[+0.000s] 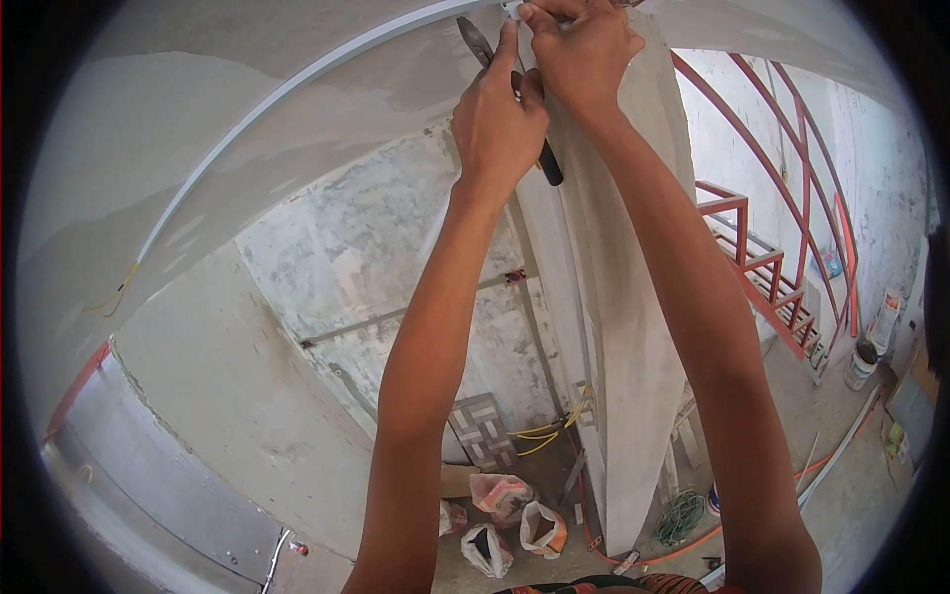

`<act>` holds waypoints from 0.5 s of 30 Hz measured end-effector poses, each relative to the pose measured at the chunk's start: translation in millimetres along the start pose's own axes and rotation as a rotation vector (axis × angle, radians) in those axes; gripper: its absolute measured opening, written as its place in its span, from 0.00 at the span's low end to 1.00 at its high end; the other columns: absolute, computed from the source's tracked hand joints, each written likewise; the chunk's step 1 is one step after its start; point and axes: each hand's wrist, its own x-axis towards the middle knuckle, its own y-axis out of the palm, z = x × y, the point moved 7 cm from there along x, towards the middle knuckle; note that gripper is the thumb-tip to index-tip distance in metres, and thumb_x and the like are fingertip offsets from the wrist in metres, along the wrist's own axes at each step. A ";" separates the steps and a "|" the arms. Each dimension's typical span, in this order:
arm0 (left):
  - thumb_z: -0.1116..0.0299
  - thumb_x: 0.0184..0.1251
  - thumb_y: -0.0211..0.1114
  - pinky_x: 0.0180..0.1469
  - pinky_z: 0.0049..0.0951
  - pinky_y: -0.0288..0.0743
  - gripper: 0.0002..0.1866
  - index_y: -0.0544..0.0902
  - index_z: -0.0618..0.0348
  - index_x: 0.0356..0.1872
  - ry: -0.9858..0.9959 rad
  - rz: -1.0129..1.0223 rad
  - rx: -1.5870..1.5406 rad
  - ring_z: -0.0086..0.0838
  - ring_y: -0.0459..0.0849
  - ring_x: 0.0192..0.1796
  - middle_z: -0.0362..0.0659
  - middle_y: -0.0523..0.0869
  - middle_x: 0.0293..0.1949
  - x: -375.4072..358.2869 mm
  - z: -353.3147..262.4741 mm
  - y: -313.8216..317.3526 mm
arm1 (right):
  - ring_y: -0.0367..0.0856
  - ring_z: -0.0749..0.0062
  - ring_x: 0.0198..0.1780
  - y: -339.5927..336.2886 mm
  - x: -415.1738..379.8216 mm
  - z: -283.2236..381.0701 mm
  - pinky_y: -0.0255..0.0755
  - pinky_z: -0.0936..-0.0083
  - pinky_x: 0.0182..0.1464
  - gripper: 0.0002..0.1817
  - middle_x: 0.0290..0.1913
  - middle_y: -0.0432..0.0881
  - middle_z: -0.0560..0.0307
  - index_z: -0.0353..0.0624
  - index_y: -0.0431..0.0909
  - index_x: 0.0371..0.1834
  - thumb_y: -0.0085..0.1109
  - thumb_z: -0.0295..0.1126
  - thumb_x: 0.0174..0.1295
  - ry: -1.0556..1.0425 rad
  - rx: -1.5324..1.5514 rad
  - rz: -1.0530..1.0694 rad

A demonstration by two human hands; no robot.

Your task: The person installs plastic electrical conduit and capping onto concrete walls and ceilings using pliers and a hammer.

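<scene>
Both my arms reach up to the ceiling. My left hand (500,124) is closed around pliers with a dark metal head (476,42) and a black handle pointing down; its index finger stretches up to a small white fitting (512,9). Beside it, my right hand (586,57) is closed, thumb and fingers pinched at the fitting's right side. What it pinches is mostly hidden by the fingers and the top edge of the view. A white conduit (297,81) curves from the fitting across the ceiling to the left, with yellow wires (121,294) hanging from its far end.
A grey concrete column (633,327) stands below my hands. Yellow wires (554,433) stick out near its base. Several open sacks (502,495), a green wire coil (681,517) and an orange hose (683,556) lie on the floor. Red metal stair framing (767,262) rises at right, near a bucket (861,368).
</scene>
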 end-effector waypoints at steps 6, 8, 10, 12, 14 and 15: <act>0.67 0.67 0.59 0.42 0.44 0.77 0.30 0.69 0.49 0.72 0.065 -0.024 -0.042 0.46 0.86 0.36 0.50 0.87 0.33 0.7 -0.1 -0.8 | 0.76 0.51 0.57 -7.2 -2.2 8.2 0.58 0.55 0.63 0.06 0.41 0.85 0.45 0.35 0.86 0.31 0.67 0.26 0.53 0.073 0.009 0.062; 0.67 0.67 0.59 0.43 0.45 0.78 0.30 0.69 0.49 0.72 0.043 -0.008 -0.029 0.47 0.87 0.38 0.50 0.87 0.34 1.6 2.7 0.7 | 0.76 0.51 0.56 -5.5 -2.6 6.8 0.59 0.56 0.63 0.07 0.41 0.84 0.43 0.34 0.86 0.33 0.68 0.27 0.53 0.030 -0.003 0.072; 0.67 0.67 0.59 0.44 0.45 0.78 0.30 0.69 0.49 0.72 0.032 -0.003 -0.029 0.49 0.87 0.39 0.51 0.87 0.35 1.9 3.9 0.9 | 0.78 0.52 0.55 -4.6 -0.7 4.4 0.62 0.57 0.61 0.10 0.41 0.84 0.42 0.32 0.86 0.35 0.68 0.27 0.53 0.028 -0.001 0.088; 0.67 0.67 0.59 0.45 0.45 0.78 0.29 0.70 0.49 0.71 0.033 -0.009 -0.041 0.49 0.87 0.41 0.52 0.87 0.37 1.5 3.5 0.7 | 0.79 0.52 0.52 -3.4 1.1 -0.1 0.66 0.57 0.59 0.10 0.40 0.84 0.42 0.31 0.86 0.35 0.68 0.27 0.52 0.060 0.085 0.106; 0.67 0.67 0.58 0.45 0.46 0.78 0.29 0.70 0.50 0.71 0.026 0.002 -0.050 0.50 0.87 0.41 0.53 0.87 0.38 1.4 3.6 0.9 | 0.80 0.52 0.49 -3.0 0.6 -2.2 0.69 0.59 0.56 0.10 0.40 0.84 0.43 0.30 0.86 0.35 0.68 0.26 0.52 0.074 0.125 0.107; 0.67 0.67 0.58 0.46 0.46 0.78 0.29 0.70 0.50 0.71 0.021 0.009 -0.055 0.50 0.87 0.41 0.54 0.87 0.38 1.5 3.9 1.0 | 0.81 0.53 0.47 -3.2 0.3 -2.2 0.71 0.60 0.54 0.09 0.39 0.84 0.43 0.30 0.86 0.35 0.68 0.25 0.53 0.070 0.125 0.098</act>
